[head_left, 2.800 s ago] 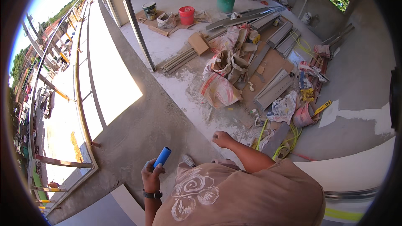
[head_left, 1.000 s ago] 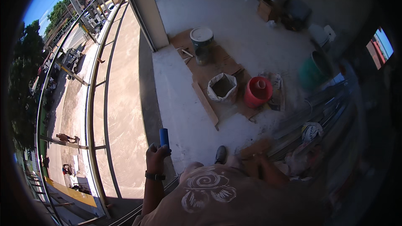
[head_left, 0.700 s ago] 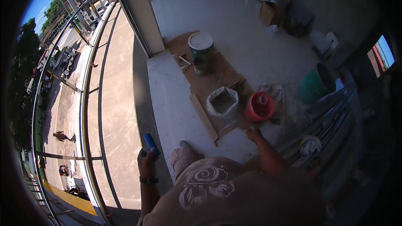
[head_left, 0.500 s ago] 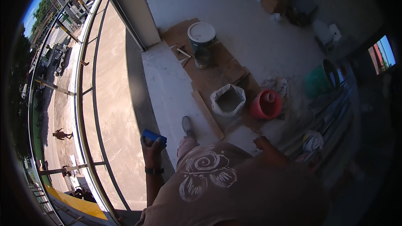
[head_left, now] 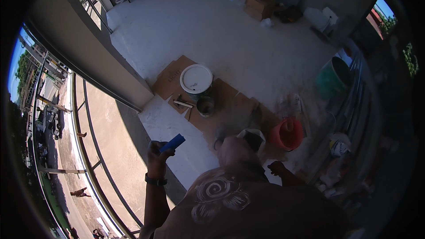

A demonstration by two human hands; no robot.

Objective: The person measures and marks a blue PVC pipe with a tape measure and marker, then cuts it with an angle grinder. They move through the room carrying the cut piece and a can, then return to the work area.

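Blue block (head_left: 172,143) pinched in left hand (head_left: 158,157) fingertips, sticking up-right; right hand (head_left: 276,167) loosely curled, empty.

I see a brown cardboard box (head_left: 260,7) standing on the floor at the far wall, and flattened brown cardboard sheets (head_left: 170,77) lying on the floor under a white-lidded round paint bucket (head_left: 196,79). An open pale sack (head_left: 253,138) stands beside them, just left of a red bucket. I make out no signs or screens.

Blue flat tool (head_left: 172,143) in left grip (head_left: 157,157). Black wristband (head_left: 156,180) below it. Brown shirt (head_left: 248,208), white swirl print. Right of grip: red bucket (head_left: 287,133), green bucket (head_left: 333,77); beyond: white-lidded pail (head_left: 196,79), brown cardboard (head_left: 230,110).
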